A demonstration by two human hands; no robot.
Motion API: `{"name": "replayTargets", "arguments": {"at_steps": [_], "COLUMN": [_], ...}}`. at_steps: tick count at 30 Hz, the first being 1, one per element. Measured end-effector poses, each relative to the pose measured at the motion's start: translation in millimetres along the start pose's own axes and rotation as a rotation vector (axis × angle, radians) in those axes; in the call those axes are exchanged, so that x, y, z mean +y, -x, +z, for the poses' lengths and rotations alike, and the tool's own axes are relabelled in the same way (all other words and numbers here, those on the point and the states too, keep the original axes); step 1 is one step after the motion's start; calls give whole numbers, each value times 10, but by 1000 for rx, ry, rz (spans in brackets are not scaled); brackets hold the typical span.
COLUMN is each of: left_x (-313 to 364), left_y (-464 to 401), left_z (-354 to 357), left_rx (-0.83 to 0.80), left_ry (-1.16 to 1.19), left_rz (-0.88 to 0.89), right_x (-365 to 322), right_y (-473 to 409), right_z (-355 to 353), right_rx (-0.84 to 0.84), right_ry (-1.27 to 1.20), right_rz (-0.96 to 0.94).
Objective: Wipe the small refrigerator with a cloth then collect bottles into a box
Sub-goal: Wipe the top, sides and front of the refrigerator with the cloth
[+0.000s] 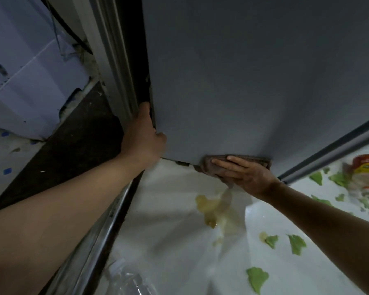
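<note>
White floor [179, 241] littered; left hand [144, 135] grips refrigerator [243, 81] edge, right hand [246, 174] flat on cloth [254, 159].

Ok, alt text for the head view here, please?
A right hand presses a brown cloth flat against the grey refrigerator near its bottom edge, while the left hand grips its side edge. Green scraps lie below.

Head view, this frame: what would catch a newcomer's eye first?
The right hand presses a brown cloth flat against the bottom edge of the grey refrigerator panel, while the left hand grips that panel's left edge. Below, a yellowish spill and green scraps lie on the white floor.
</note>
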State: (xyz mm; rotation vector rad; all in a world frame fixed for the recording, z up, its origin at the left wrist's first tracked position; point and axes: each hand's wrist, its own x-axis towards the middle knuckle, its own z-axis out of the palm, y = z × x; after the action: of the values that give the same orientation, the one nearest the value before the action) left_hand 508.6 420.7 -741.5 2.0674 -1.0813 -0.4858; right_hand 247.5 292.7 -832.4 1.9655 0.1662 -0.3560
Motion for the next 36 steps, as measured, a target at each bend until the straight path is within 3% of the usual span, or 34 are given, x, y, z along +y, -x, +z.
{"name": "replayTargets", "arguments": {"at_steps": [6,10,13,15,19,22,24,27,32,34,36], "left_x": [10,29,42,51,94,122,165,272,445,492,512], "left_y": [31,65,84,93,171,275,335,394,443,450,446], "left_z": [18,38,36,27,47,70,67,33,30,54,99], "left_rx": [-8,-20,-58,-79,-70,-86,-113,-132,-127,-118,-103], "left_ry": [47,62,61,54,70,18,-61,-163,-192,-173,-159], "left_rz": [-7,-24,-31,-42,-60,-81,-98,-94,-36,-34,-30], "right_x": [-78,-75,-145,-116,84,147,191,351,868,1039,1075], "right_y": [613,1063,1230,1289,1297,1344,1401,1525,1680,1649,1567], "right_z": [186,89,106,-12,-374,-696,-855,-1021,-982,-914,-827], "right_rx": [-81,-309,-293,-388,-7,-51,-94,46,360,455,448], "right_ry": [45,-167,-126,-345,-735,-1129,-1257,-1171,-818,-760,-799], "right_rz": [42,56,10,29,497,763,925,1105,1501,1562,1557]}}
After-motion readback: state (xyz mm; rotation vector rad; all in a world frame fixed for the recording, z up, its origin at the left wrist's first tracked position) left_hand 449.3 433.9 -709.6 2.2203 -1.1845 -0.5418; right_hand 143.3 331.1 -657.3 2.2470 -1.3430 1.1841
